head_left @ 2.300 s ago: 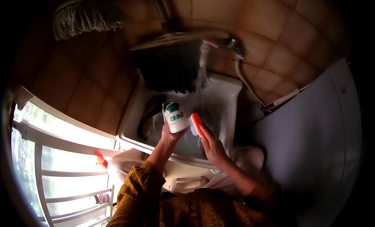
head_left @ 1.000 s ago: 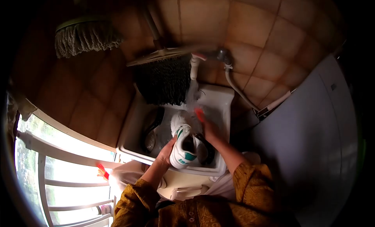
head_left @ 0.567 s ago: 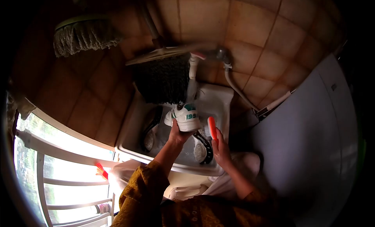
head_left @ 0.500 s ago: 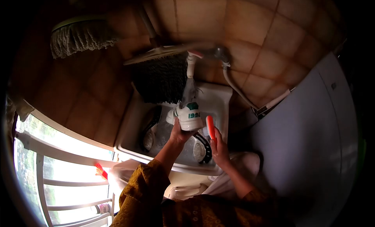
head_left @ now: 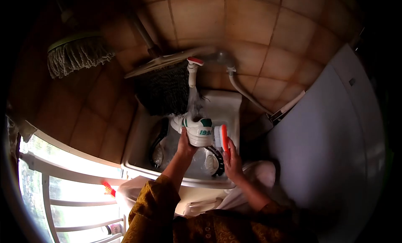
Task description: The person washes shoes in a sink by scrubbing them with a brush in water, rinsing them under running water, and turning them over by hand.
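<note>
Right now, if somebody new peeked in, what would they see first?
Probably the bright orange brush in the right hand, its pale bristles facing the white shoe that the left hand holds over the sink. Next might come the water pouring from the tap behind the shoe, and the big dark-bristled broom at the sink's back left.

Wall (head_left: pixel 201 17): brownish square tiles, darker joints | Left: window (head_left: pixel 71 189), glaring white with some green, behind pale bars (head_left: pixel 83 203) | Right: smooth grey panel (head_left: pixel 318 130) | Light: daylight from left, edges deeply shadowed
</note>
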A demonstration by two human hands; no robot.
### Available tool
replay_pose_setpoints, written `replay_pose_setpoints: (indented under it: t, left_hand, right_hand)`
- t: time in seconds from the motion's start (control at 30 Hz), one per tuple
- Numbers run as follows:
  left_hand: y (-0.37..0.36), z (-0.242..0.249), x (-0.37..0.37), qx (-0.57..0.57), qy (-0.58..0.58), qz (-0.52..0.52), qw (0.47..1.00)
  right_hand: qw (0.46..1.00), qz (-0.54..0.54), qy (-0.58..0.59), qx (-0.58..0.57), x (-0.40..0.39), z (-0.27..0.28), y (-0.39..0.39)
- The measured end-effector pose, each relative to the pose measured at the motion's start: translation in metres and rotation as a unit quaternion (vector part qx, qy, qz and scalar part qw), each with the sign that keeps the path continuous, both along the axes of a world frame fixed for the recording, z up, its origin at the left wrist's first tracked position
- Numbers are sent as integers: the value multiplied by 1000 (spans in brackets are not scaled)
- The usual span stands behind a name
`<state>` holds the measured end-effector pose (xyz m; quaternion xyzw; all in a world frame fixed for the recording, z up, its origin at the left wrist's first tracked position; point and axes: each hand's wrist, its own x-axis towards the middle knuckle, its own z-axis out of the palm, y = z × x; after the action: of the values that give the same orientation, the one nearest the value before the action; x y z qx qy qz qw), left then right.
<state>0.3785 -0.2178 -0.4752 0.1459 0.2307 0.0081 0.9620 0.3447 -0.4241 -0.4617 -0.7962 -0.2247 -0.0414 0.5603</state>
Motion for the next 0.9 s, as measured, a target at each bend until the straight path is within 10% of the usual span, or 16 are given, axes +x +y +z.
replay_pose_setpoints:
  t: [0.33,0.53,0.6,0.73,0.9]
  left_hand:
    - [26,-11,-42,69,-31,-68,995]
    - [45,-17,-70,347,103,186,913]
    - [61,-29,-75,615,186,198,740]
    - [60,14,-98,774,142,232,571]
    - [65,37,-110,812,137,232,518]
  right_hand:
    - [994,17,52,92,7,-18,0]
    - [989,-21,64,130,58,53,28]
    - [985,-43,-126,106,96,91,52]
    - [972,-47,-218,71,134,178,93]
    - [953,-87,-290,25,128,205,127]
